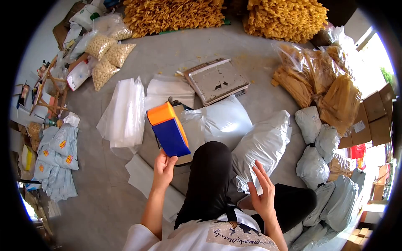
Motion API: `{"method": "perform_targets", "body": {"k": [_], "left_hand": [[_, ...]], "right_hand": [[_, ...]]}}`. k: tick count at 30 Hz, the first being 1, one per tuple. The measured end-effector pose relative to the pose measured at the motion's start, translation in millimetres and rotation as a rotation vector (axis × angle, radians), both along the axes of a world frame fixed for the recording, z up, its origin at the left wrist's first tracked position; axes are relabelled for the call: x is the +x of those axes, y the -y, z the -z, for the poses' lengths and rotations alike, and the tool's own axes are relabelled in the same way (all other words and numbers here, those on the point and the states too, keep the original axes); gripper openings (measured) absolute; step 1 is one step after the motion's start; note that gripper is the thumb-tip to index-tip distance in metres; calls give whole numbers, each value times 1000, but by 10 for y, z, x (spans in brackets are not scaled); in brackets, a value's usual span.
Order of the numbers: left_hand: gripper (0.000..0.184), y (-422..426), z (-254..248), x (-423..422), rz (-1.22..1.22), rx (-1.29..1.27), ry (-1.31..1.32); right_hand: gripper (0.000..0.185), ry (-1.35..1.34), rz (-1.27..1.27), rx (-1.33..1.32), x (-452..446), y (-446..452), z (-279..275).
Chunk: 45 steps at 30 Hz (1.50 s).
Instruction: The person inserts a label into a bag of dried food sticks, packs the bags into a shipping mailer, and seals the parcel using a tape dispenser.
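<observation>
My left hand grips the lower end of a blue-and-orange boxy object, its thumb against the blue part. The orange part points away from me, and I cannot make out what kind of thing it is. Beside my right knee lies a stuffed silver-grey plastic mailing bag. At its near end is my right hand, fingers stretched out and holding nothing; whether it touches the bag I cannot tell. Another shiny grey bag lies beyond my knee.
A flat platform scale sits ahead on the floor. Clear plastic bags lie left of centre, with grey mailers farther left. Filled grey parcels line the right. Yellow dried goods are piled at the back.
</observation>
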State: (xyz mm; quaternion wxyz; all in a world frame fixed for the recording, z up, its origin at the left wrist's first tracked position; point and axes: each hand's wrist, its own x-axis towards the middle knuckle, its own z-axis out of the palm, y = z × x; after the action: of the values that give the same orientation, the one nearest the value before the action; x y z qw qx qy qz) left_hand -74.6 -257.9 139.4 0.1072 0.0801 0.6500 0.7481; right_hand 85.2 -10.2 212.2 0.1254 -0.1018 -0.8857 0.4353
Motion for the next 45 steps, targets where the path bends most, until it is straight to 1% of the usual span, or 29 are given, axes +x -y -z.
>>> {"method": "perform_targets", "body": {"k": [2,4,6,7,8,10,11,12,13,14,15,16,18,20,22,24,25,27,28,30,32,35,36,38,40,42,43,44,45], "left_hand": [[29,-170,-421,128,75,75,-55],[30,-331,-647,320,444,96,-83],[31,-657,-765,576,632,100,-231],[32,-783,-723,661,740,7,-233],[37,-913,-600,804,838,53,-109],[44,-1117,-507,1056,907,156,112],[47,-1171,-528,985,1003,1,-201],[51,-1180,-539,863,1075,-153,-519],[66,-1154,-321,772,996,-353,-809],[76,-1162,-406,674,910,-582,-832],[91,-1152,-517,653,834,-900,-755],[105,-1172,-483,620,847,-1143,-716],[100,-1200,-140,574,926,-1181,-717],[92,-1316,194,626,996,-1134,-799],[66,-1369,342,721,828,-833,-995],[47,-1429,498,878,940,-848,-1186],[47,-1477,526,930,950,-845,-1188],[37,-1617,472,1022,1168,-695,-1103],[37,-1674,436,1123,1176,-690,-1110],[39,-1750,263,1425,1110,-571,-990],[40,-1779,180,1765,1153,-590,-889],[36,-1841,224,2140,1360,-639,-752],[36,-1855,311,2144,1361,-640,-747],[33,-1916,377,2111,1194,-402,-719],[39,-1930,325,1927,1186,-441,-659],[49,-1919,257,1697,1141,-342,-733],[57,-1917,278,1543,1322,-322,-618],[50,-1958,10,1346,1556,-431,-381],[46,-1960,1,1185,1594,-398,-317]], "right_hand": [[55,-80,-38,-42,-30,-10,-240],[61,-179,-95,-85,-15,-11,-453],[65,-223,-142,-139,38,-13,-600],[62,-220,-54,-124,115,27,-592],[50,-239,-14,-59,144,37,-592],[38,-103,166,-531,368,34,-257],[33,-145,251,-705,445,56,-154],[30,-188,279,-681,521,39,-52],[29,-176,322,-650,621,14,63],[27,-161,357,-622,711,-10,189],[26,-193,403,-688,791,-48,366],[25,-227,446,-756,847,-78,440],[31,-257,435,-803,965,-203,448],[33,-307,485,-858,1030,-292,453],[32,-320,535,-860,1056,-367,423],[33,-290,562,-861,1100,-473,438],[33,-298,585,-894,1100,-518,424],[32,-314,608,-925,1107,-605,384],[32,-317,609,-940,1123,-638,338],[32,-309,611,-948,1207,-704,328],[33,-294,615,-957,1296,-754,305],[38,-265,491,-1024,1423,-756,258],[39,-273,458,-1044,1424,-743,238],[40,-266,414,-1038,1443,-756,259],[40,-283,426,-1019,1453,-797,398],[40,-289,444,-1005,1441,-813,435],[41,-288,436,-1014,1419,-812,406],[42,-290,428,-1021,1398,-813,375],[42,-290,429,-1021,1387,-811,350]]}}
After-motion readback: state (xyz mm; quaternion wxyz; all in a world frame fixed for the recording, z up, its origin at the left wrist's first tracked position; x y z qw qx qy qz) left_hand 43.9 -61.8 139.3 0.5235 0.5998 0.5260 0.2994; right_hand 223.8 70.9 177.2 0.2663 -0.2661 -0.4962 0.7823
